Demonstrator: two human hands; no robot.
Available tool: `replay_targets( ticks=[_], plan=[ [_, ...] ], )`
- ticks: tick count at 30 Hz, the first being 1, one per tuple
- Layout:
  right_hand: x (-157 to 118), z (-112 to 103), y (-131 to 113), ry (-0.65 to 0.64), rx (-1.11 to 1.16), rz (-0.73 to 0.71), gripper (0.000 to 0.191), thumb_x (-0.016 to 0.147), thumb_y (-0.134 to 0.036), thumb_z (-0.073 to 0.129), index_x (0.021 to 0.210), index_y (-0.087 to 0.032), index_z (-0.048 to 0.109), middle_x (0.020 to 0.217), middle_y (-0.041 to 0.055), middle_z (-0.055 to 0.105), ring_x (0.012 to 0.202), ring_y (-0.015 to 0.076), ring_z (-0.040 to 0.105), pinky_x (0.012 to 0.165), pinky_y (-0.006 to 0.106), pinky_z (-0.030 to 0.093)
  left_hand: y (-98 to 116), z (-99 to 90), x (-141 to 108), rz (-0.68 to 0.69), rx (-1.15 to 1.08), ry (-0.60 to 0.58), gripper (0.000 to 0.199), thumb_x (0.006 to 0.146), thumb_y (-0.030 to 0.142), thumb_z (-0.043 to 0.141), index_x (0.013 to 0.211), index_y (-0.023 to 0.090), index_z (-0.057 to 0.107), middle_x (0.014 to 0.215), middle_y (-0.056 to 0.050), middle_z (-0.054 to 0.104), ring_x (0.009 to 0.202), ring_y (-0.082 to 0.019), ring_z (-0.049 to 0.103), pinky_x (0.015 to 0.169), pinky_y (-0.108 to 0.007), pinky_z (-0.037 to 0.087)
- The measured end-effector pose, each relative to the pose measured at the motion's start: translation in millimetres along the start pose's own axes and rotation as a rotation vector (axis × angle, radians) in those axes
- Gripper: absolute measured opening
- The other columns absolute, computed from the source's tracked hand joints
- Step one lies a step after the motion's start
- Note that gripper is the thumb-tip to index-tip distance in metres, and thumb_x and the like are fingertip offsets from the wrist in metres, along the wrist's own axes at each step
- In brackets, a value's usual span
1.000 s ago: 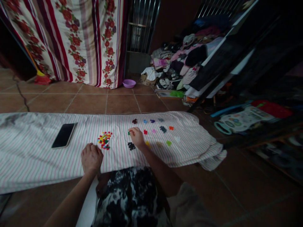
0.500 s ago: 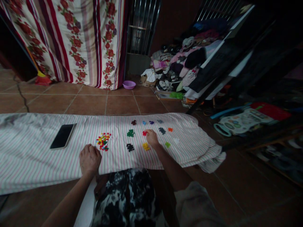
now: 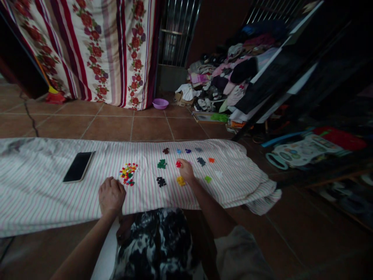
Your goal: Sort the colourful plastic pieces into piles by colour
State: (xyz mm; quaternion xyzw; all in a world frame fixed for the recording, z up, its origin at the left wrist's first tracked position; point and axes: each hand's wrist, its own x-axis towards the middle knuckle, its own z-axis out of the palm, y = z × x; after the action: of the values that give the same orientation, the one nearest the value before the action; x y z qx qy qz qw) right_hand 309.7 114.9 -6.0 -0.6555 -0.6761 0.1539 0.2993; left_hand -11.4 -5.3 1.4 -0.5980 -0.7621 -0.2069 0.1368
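My right hand [image 3: 187, 170] is over the cloth, thumb and fingertips pinched together at a small cluster of red pieces [image 3: 178, 164]; whether a piece is lifted is too small to tell. Close by it lie yellow pieces [image 3: 181, 181], green pieces [image 3: 161, 164], black pieces [image 3: 161, 181] and dark grey pieces [image 3: 201, 161]. My left hand [image 3: 112, 195] rests on the cloth, fingers curled under, beside a mixed pile of small coloured pieces [image 3: 128, 173]. Nothing shows in that hand.
A striped cloth [image 3: 145, 198] covers the low surface. On it are a phone [image 3: 78, 167], brown pieces [image 3: 166, 151], orange pieces [image 3: 211, 160], lime pieces [image 3: 208, 179] and white pieces [image 3: 219, 174]. Beyond stand a purple basin [image 3: 160, 104] and a heap of clothes [image 3: 227, 74].
The view has shifted slightly. My right hand stays at the red pieces, and my left hand keeps its place beside the mixed pile.
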Motion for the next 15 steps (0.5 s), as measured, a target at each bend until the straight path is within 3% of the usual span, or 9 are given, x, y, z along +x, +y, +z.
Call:
replay_targets(
  ticks=[6,15],
  plan=[
    [-1.1,5.4,4.0,0.089,0.085,0.067,0.053,0.071,-0.001,0.037,0.114,-0.014,0.064,0.112,0.0112,0.066,0.105,0.0182,0.062,0.097,0.034,0.047,0.4,-1.1,-0.9,0.004,-0.002,0.009,0.023,0.087,0.026,0.038,0.093,0.013,0.056,0.104,-0.014,0.061,0.093,-0.024,0.054,0.083,-0.038,0.039],
    [0.7,3.5,4.9,0.092,0.083,0.032,0.047,0.071,-0.005,0.037,0.107,-0.016,0.066,0.104,0.0105,0.066,0.103,0.0197,0.062,0.096,0.038,0.047,0.0,1.0,-0.9,-0.02,-0.046,0.0,0.023,0.086,0.026,0.038,0.093,0.014,0.057,0.103,-0.014,0.06,0.096,-0.025,0.052,0.085,-0.04,0.038]
  ],
)
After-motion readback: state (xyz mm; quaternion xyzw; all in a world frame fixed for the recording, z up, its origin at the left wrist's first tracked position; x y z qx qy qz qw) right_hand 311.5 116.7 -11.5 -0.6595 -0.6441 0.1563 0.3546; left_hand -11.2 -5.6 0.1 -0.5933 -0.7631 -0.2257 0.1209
